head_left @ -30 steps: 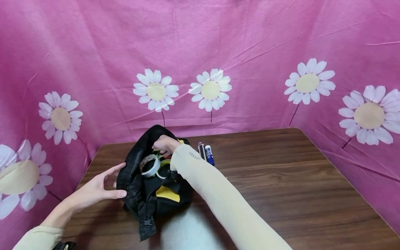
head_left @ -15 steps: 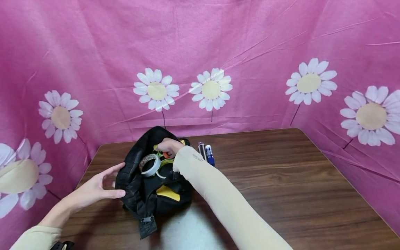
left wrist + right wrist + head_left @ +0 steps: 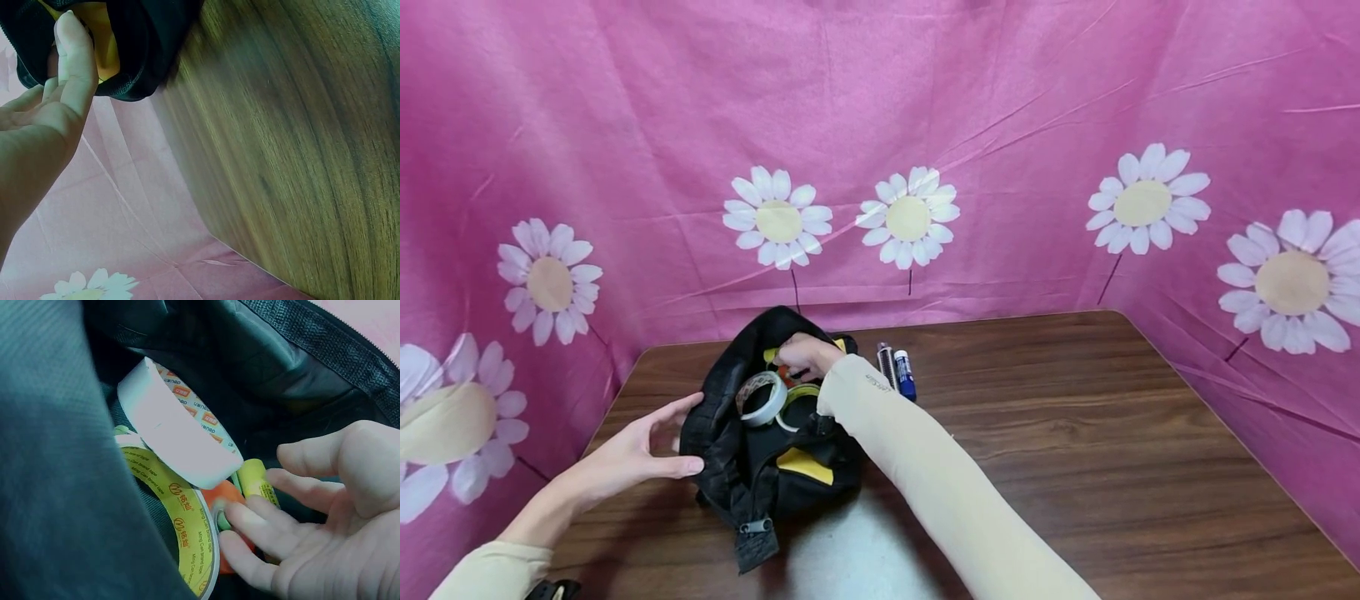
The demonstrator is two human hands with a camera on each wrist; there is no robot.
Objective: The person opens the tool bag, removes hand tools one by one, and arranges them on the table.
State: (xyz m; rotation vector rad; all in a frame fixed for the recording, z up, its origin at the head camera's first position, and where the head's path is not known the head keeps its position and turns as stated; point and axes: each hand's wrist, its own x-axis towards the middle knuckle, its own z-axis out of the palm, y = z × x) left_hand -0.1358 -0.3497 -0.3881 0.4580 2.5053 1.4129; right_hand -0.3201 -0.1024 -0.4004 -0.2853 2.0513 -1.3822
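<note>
1. Your left hand (image 3: 636,448) holds the left side of the soft black fabric bag (image 3: 718,429), thumb and forefinger set wide apart.
2. Your right hand (image 3: 328,519) is inside the bag, fingers loosely bent and spread; the fingertips are at a bright orange piece (image 3: 220,492), but you cannot tell whether they touch it.
3. The bag stands towards the left of the brown wood-grain surface (image 3: 1112,433), near its far edge, with its mouth gaping and a loose end with a zip pull (image 3: 756,527) drooping towards you.
4. Your widest room is right of your cream sleeve (image 3: 955,492), where the wood runs on to the far right corner; on the left, your forearm crosses the surface's edge.
5. Just beyond that sleeve, next to the bag, a slim tube with dark stripes (image 3: 886,365) and a blue tube with a white end (image 3: 905,377) lie side by side.
6. In the bag, the flat yellow tape ring (image 3: 187,528) reads "Ming Can brand tape", repeated beside red characters.
7. The white tape roll (image 3: 169,440) leans over it, its core printed with orange labels you cannot read clearly.
8. A small yellow cylinder (image 3: 253,476) near your fingers bears tiny, illegible print.
</note>
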